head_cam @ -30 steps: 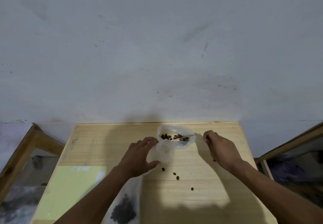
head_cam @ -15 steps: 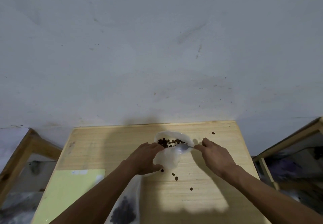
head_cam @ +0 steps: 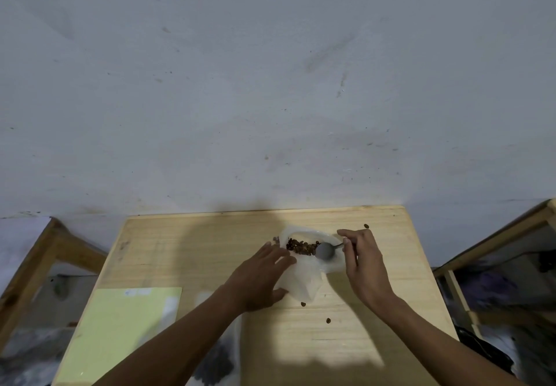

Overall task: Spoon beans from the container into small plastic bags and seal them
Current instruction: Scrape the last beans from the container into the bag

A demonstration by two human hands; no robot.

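A small translucent container (head_cam: 334, 239) with dark brown beans (head_cam: 301, 246) sits near the table's far edge. My right hand (head_cam: 362, 265) pinches the handle of a grey spoon (head_cam: 325, 251), whose bowl lies in the container beside the beans. A small clear plastic bag (head_cam: 301, 283) lies just in front of the container. My left hand (head_cam: 260, 277) holds this bag at its left side, between fingers and thumb. A few loose beans (head_cam: 328, 320) lie on the wooden table (head_cam: 186, 253).
A pale green sheet (head_cam: 120, 331) covers the table's near left. A filled plastic bag of beans (head_cam: 215, 361) lies at the near edge, partly under my left forearm. One stray bean (head_cam: 366, 226) lies near the far right edge. Wooden frames stand on both sides of the table.
My right hand picked up the spoon and moved its bowl into the container next to the beans. My left hand stayed on the small bag.
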